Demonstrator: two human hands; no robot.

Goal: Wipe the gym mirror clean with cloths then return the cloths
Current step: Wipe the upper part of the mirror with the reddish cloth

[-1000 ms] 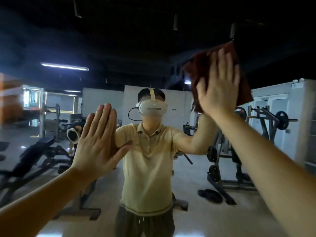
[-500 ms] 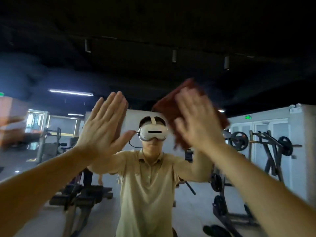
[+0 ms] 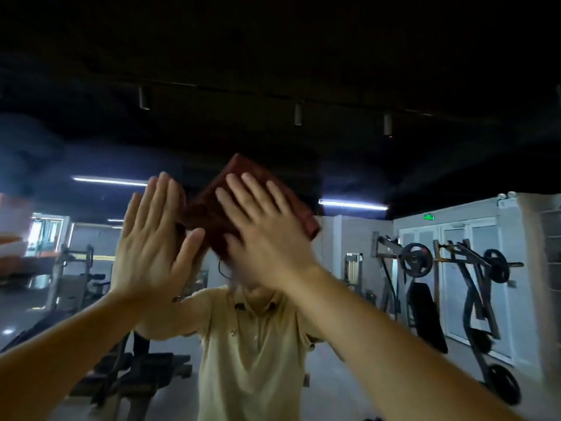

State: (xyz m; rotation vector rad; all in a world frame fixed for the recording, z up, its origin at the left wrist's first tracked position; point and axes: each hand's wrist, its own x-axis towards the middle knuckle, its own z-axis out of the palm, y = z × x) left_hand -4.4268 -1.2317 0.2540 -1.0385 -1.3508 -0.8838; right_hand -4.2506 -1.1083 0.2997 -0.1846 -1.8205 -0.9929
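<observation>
Flat right hand (image 3: 267,235) presses folded maroon cloth (image 3: 212,214).

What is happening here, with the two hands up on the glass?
A person is wiping a gym mirror. The right hand presses a dark red cloth flat against the glass with straight fingers, covering the face in the reflection. The left hand is open and flat beside it, seemingly on the glass, with no cloth visible under it. The reflection shows weight machines behind the person.
</observation>
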